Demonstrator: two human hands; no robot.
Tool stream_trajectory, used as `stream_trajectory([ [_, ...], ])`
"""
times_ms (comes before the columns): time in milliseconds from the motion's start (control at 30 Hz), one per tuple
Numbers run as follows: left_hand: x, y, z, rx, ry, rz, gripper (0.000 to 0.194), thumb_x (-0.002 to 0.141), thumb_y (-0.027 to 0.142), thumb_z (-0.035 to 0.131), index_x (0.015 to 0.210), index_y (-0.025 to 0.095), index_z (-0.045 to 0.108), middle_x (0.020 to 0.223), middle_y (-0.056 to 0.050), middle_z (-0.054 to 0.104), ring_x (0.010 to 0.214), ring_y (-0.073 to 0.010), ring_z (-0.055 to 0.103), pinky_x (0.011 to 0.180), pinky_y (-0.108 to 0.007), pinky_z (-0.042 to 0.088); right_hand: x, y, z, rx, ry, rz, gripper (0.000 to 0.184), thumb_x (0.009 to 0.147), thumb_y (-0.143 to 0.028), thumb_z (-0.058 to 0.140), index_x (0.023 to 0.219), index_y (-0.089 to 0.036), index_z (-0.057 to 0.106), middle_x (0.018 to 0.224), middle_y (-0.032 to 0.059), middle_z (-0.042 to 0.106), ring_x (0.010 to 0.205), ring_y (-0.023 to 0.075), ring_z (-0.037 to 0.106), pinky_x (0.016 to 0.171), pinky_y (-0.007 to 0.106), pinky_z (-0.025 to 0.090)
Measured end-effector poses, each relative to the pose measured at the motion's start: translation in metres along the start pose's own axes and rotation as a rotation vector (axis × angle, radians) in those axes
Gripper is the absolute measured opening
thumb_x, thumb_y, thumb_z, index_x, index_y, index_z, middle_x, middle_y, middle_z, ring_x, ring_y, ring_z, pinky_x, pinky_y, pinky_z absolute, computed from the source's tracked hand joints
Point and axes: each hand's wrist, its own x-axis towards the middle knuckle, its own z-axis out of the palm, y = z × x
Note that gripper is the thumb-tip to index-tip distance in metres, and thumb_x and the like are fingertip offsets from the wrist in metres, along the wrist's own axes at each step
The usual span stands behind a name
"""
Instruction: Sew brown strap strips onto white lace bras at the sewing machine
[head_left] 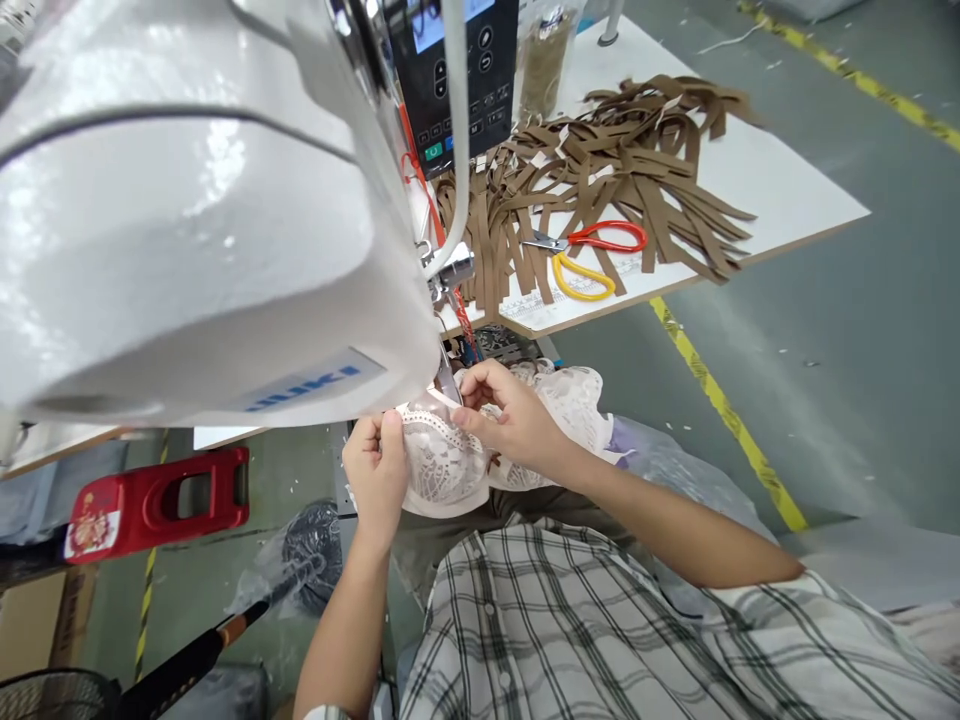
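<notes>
A white lace bra lies across the lap, its cups under the head of the sewing machine. My left hand is closed, with thumb and fingers pinching the bra's edge at the left cup. My right hand is closed too, its thumb and forefinger pinching a narrow white strip beside the machine's needle area. The strip runs toward the trimmed upper edge of the cup. Part of the second cup is hidden behind my right hand and wrist. The needle itself cannot be made out.
Brown fabric strips lie heaped on the white tabletop. Scissors with red and yellow handles rest at its front edge. A control panel stands behind the machine head. A red plastic piece is at lower left.
</notes>
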Motion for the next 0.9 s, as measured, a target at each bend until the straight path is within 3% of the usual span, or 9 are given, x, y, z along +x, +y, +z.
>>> stream_trajectory([
  [200,0.003,0.001,-0.002,0.020,-0.013,0.002,0.035,0.093,0.035,0.055,0.062,0.019,0.048,0.059,0.004,0.044,0.058,-0.0110,0.042,0.058,-0.023,0.035,-0.003,0.002,0.003,0.120,-0.024,0.084,0.034,0.083,-0.045,0.073,0.095,-0.022,0.051,0.086,-0.0010,0.053,0.077,0.0128,0.054,0.070,0.028,0.045],
  [333,0.003,0.004,-0.010,0.049,-0.085,-0.006,0.036,0.093,0.037,0.055,0.061,0.020,0.047,0.058,0.004,0.044,0.057,-0.0110,0.041,0.056,-0.023,0.034,-0.017,0.004,0.010,0.316,-0.033,0.207,0.039,0.083,-0.054,0.071,0.091,-0.023,0.048,0.080,-0.0030,0.049,0.064,0.0102,0.048,0.056,0.024,0.042],
  [467,-0.009,0.006,-0.025,0.082,-0.492,-0.011,0.031,0.085,0.044,0.066,0.068,0.020,0.059,0.056,0.005,0.046,0.053,-0.0105,0.039,0.050,-0.024,0.030,-0.036,0.008,0.013,0.612,-0.235,0.519,0.053,0.075,-0.066,0.072,0.099,-0.024,0.050,0.077,-0.0039,0.053,0.059,0.0103,0.052,0.051,0.022,0.044],
  [567,-0.021,0.004,-0.031,0.126,-0.710,0.051,0.029,0.082,0.047,0.071,0.073,0.020,0.065,0.056,0.005,0.050,0.051,-0.0103,0.038,0.049,-0.024,0.026,-0.046,0.011,0.014,0.650,-0.206,0.578,0.047,0.078,-0.062,0.072,0.102,-0.024,0.059,0.082,-0.0028,0.054,0.064,0.0097,0.053,0.056,0.022,0.047],
  [633,-0.028,-0.003,-0.030,0.233,-0.656,0.145,0.030,0.083,0.045,0.069,0.069,0.020,0.063,0.055,0.004,0.051,0.051,-0.0109,0.039,0.050,-0.025,0.023,-0.052,0.011,0.014,0.522,-0.121,0.460,0.032,0.084,-0.053,0.070,0.095,-0.023,0.067,0.082,-0.0020,0.054,0.067,0.0092,0.052,0.061,0.023,0.048],
  [733,-0.033,-0.019,-0.027,0.447,-0.301,0.360,0.041,0.086,0.043,0.065,0.055,0.020,0.053,0.050,0.001,0.046,0.050,-0.0131,0.037,0.053,-0.029,0.018,-0.063,0.005,0.013,0.177,-0.034,0.077,0.009,0.089,-0.035,0.069,0.093,-0.030,0.076,0.086,-0.0002,0.058,0.075,0.0115,0.055,0.068,0.027,0.049],
  [833,-0.036,-0.038,-0.025,0.521,-0.015,0.514,0.046,0.087,0.040,0.061,0.049,0.020,0.043,0.047,0.001,0.039,0.049,-0.0142,0.034,0.056,-0.032,0.016,-0.074,-0.003,0.015,-0.161,-0.078,-0.336,0.018,0.087,-0.021,0.070,0.096,-0.035,0.078,0.082,0.0005,0.061,0.070,0.0129,0.058,0.061,0.030,0.050],
  [900,-0.038,-0.047,-0.025,0.485,0.051,0.561,0.043,0.088,0.035,0.059,0.051,0.021,0.042,0.048,0.001,0.041,0.050,-0.0146,0.035,0.057,-0.033,0.017,-0.078,-0.005,0.018,-0.323,-0.156,-0.444,0.015,0.087,-0.022,0.069,0.087,-0.034,0.079,0.072,0.0005,0.060,0.060,0.0127,0.055,0.055,0.032,0.048],
])
